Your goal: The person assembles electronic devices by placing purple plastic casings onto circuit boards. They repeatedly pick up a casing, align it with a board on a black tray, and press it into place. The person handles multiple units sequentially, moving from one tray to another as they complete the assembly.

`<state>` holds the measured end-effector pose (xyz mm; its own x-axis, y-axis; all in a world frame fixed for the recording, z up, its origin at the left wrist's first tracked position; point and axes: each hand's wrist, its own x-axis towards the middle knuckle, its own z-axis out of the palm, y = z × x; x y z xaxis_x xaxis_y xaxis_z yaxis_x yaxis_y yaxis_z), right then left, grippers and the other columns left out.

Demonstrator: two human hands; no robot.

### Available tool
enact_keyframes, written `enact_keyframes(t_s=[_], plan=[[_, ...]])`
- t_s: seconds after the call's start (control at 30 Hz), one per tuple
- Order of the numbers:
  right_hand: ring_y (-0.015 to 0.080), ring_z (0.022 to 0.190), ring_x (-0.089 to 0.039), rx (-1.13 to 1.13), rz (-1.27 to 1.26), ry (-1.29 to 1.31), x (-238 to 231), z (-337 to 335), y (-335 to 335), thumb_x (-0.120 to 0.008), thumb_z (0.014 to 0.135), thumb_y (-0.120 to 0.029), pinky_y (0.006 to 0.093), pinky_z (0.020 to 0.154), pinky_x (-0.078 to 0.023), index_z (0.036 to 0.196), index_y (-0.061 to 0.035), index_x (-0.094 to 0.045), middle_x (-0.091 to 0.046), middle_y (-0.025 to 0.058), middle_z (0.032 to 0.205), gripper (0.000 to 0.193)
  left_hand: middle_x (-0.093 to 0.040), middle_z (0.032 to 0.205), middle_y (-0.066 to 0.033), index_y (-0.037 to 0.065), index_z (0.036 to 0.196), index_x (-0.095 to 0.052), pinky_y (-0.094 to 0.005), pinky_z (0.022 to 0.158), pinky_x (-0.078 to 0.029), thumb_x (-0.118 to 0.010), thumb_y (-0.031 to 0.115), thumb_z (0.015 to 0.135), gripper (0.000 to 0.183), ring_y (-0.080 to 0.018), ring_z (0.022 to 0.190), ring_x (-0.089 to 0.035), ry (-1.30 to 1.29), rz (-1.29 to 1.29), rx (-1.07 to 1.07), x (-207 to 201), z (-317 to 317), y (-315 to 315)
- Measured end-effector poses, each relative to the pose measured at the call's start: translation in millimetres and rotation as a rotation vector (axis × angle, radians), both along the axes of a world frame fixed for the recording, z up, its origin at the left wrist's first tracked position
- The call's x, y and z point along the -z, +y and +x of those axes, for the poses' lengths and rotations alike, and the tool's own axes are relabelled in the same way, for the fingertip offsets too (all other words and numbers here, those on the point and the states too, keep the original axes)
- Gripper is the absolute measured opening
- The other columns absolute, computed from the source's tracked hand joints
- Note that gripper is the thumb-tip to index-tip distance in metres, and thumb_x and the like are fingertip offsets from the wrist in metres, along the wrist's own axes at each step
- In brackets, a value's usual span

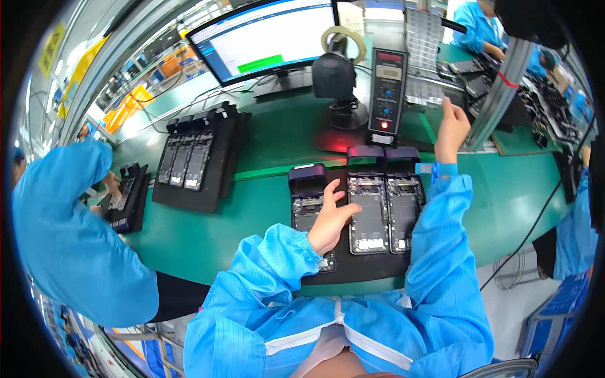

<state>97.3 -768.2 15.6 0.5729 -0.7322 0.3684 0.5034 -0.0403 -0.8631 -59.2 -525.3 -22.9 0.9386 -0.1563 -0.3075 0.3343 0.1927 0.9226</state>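
Three opened phones lie side by side on a black mat (372, 269) in front of me, each with its dark lid part standing up at the far end. My left hand (331, 220) is open, thumb and fingers spread, over the left phone (305, 217) and beside the middle phone (367, 217); it partly covers the left one. Beyond the right phone (403, 217), my right hand (452, 131) is raised with its fingers drawn together, close to a sheet of small pale labels (423, 92). Whatever those fingertips hold, if anything, is too small to make out. A blue band (435, 169) circles my right wrist.
A scanner on a stand (334, 79), a control box with a red light (386, 94) and a monitor (271, 38) stand behind the mat. More phones (186, 157) lie at left. A co-worker in blue (82, 233) handles a phone there. A metal post (504, 94) rises at right.
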Motion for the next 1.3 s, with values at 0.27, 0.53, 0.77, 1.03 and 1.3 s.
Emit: enact_keyframes(t_s=[0.27, 0.53, 0.77, 1.03, 1.3], plan=[[0.0036, 0.042, -0.03, -0.842, 0.028, 0.208, -34.1, -42.6, 104.4, -0.055, 0.08, -0.027, 0.0214, 0.04, -0.02, 0.055, -0.0087, -0.048, -0.039, -0.0046, 0.048, 0.031, -0.053, 0.108, -0.0088, 0.0, 0.113, -0.045, -0.0336, 0.085, -0.042, -0.052, -0.005, 0.072, 0.041, -0.0182, 0.099, -0.051, 0.179, -0.263, 0.302, 9.2, -16.6, 11.4], [0.0037, 0.043, -0.035, -0.985, -0.156, 0.514, -9.9, -34.4, 127.8, -0.051, 0.082, -0.026, 0.0189, 0.04, -0.021, 0.083, -0.0066, -0.06, -0.049, -0.0028, 0.055, 0.022, -0.053, 0.112, -0.0094, 0.001, 0.114, -0.046, -0.0366, 0.091, -0.038, -0.057, -0.002, 0.074, 0.041, -0.0213, 0.105, -0.049, 0.004, -0.594, 0.261, -40.4, -34.9, 58.1], [0.0042, 0.041, -0.029, -0.722, 0.233, 0.03, -42.1, -51.4, 110.9, -0.054, 0.081, -0.019, 0.0218, 0.038, -0.02, 0.061, -0.0072, -0.048, -0.039, -0.0037, 0.05, 0.024, -0.054, 0.104, -0.0105, -0.001, 0.104, -0.048, -0.0383, 0.09, -0.037, -0.044, 0.013, 0.086, 0.023, -0.0223, 0.099, -0.05, -0.189, -0.75, -0.322, -40.1, 85.4, 40.3], [0.0048, 0.057, -0.039, -0.798, 0.001, -0.172, -80.3, -93.5, 93.2, -0.048, 0.083, -0.016, 0.02, 0.054, -0.031, 0.067, -0.0045, -0.047, -0.044, -0.0015, 0.061, 0.02, -0.056, 0.095, -0.0102, -0.001, 0.097, -0.051, -0.0396, 0.08, -0.043, -0.049, 0.009, 0.083, 0.017, -0.0217, 0.087, -0.055, -0.275, -0.685, -0.392, -42.8, 98.9, 49.0], [0.0142, 0.09, -0.05, -1.085, -0.216, -0.172, -78.8, -136.9, 141.4, -0.063, 0.076, -0.013, 0.0255, 0.081, -0.04, 0.095, -0.0007, -0.048, -0.041, 0.0102, 0.115, 0.027, -0.057, 0.084, -0.0034, 0.0, 0.103, -0.053, -0.0265, 0.066, -0.043, -0.054, 0.008, 0.079, 0.025, -0.0107, 0.073, -0.052, -0.553, 0.145, -0.252, -18.7, -10.7, 26.7]])
